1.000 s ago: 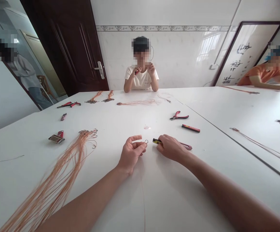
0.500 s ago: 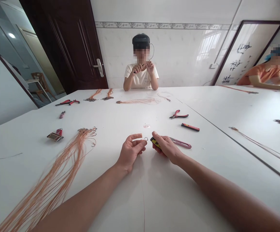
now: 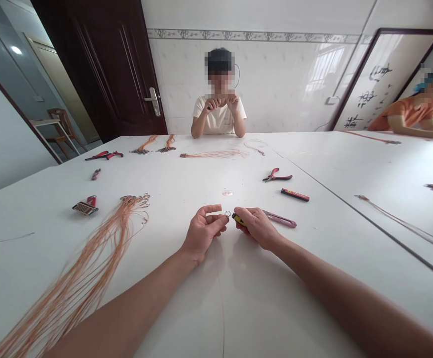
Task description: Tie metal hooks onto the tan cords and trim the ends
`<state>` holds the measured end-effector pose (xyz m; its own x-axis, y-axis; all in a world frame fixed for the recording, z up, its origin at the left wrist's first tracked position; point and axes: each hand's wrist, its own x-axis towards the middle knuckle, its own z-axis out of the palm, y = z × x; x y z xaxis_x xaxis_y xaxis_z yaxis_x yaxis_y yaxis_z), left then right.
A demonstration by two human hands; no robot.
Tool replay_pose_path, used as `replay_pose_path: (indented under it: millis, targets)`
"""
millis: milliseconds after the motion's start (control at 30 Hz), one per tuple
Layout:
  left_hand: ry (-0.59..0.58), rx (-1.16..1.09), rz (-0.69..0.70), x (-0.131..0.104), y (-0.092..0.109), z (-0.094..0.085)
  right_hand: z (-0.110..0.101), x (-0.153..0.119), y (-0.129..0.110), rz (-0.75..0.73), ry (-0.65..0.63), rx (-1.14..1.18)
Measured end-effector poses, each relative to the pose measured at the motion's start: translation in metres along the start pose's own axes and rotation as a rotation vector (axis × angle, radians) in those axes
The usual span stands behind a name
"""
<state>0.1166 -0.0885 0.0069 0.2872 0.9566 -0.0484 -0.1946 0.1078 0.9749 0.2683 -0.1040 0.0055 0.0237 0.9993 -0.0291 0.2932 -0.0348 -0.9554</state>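
My left hand (image 3: 203, 231) pinches a small dark metal hook (image 3: 227, 214) between thumb and fingers; a thin orange line (image 3: 221, 298) trails from it toward me across the white table (image 3: 186, 179). My right hand (image 3: 258, 226) rests just right of the hook and grips a small yellow and black tool (image 3: 238, 218), its tip close to the hook. Pink-handled pliers (image 3: 280, 220) lie on the table right behind my right hand.
A large bundle of orange lines with hooks (image 3: 89, 263) fans out at the left. Red pliers (image 3: 276, 176), a red and black stick (image 3: 294, 195), a red lighter-like item (image 3: 85, 206) and more tools lie around. One person sits opposite, another at the right table.
My right hand slid left and turned, bringing the yellow tool's tip up to the hook. My left hand stayed almost still.
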Motion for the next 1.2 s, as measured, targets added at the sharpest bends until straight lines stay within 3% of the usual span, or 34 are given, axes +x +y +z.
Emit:
replay_pose_path:
  millis: [233, 400, 500, 700, 867, 1033, 1200]
  targets:
    - [0.011, 0.008, 0.000, 0.000, 0.000, 0.000, -0.001, -0.002, -0.002, -0.013, 0.003, -0.029]
    - [-0.006, 0.010, -0.005, 0.000, -0.001, -0.001, -0.009, 0.001, 0.002, -0.176, 0.147, -0.491]
    - [0.006, 0.002, 0.002, 0.000, 0.000, 0.000, -0.010, 0.002, 0.006, -0.248, 0.160, -0.727]
    - [0.003, -0.002, -0.002, 0.000, 0.002, 0.001, -0.014, 0.005, 0.009, -0.314, 0.110, -0.856]
    - [0.005, 0.004, -0.005, 0.001, 0.000, 0.000, -0.032, 0.010, 0.008, -0.270, 0.237, -0.847]
    - [-0.007, 0.028, -0.010, 0.001, 0.001, -0.001, -0.035, 0.008, 0.002, -0.293, 0.238, -0.902]
    - [-0.014, 0.033, -0.005, 0.001, 0.000, -0.002, -0.052, 0.011, 0.006, -0.124, 0.266, -1.050]
